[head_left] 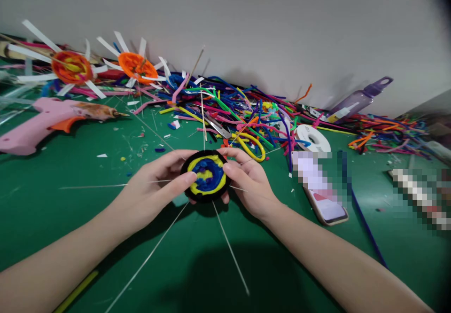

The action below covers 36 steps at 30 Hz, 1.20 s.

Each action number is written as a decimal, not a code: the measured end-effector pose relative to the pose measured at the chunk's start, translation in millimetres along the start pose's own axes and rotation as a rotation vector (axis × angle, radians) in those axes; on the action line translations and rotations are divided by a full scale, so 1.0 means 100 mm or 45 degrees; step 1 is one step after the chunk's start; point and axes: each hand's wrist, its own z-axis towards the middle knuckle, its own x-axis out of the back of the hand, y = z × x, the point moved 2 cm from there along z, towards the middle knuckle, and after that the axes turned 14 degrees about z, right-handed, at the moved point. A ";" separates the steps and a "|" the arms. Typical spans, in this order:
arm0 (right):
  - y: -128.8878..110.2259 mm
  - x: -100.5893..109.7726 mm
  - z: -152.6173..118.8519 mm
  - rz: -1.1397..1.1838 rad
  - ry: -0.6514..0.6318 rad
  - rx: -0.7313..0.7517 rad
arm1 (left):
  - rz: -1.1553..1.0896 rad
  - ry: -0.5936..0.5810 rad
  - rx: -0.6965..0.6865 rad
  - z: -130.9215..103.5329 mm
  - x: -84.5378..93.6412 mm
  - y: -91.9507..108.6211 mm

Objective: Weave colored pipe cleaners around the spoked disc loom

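Observation:
Between my two hands is a round disc (207,176) of coiled pipe cleaners, with a black rim, a yellow ring, and blue and yellow at the centre. Several thin pale spokes (230,245) stick out from it in all directions. My left hand (158,176) grips the disc's left side, thumb on its face and fingers behind. On the right side my right hand (248,176) pinches the rim in the same way, its thumb on the yellow ring. The fingers under the disc are mostly hidden. It is held just above the green table (158,266).
A pink hot glue gun (42,122) lies at left. Two orange discs with white strips (137,66) rest behind it. Loose pipe cleaners (225,101) pile along the wall, near scissors (216,126), a white spool (313,139) and a purple bottle (355,100). A phone (320,191) lies right.

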 end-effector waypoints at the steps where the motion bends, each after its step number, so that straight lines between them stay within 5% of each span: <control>1: 0.00 0.01 0.01 0.008 0.023 0.013 | -0.043 -0.014 -0.034 0.00 0.00 -0.01; 6: 0.01 0.04 0.03 0.021 0.124 0.022 | -0.220 -0.109 -0.164 -0.03 0.00 -0.09; 18: -0.01 -0.02 0.00 -0.082 0.048 -0.024 | -0.179 -0.093 0.087 -0.02 -0.05 -0.01; 28: -0.03 -0.01 -0.01 -0.017 0.013 0.180 | -0.187 0.220 0.227 0.02 -0.04 -0.05; 36: -0.06 -0.06 -0.07 -0.228 -0.010 0.230 | -0.189 0.226 0.155 0.03 -0.03 -0.01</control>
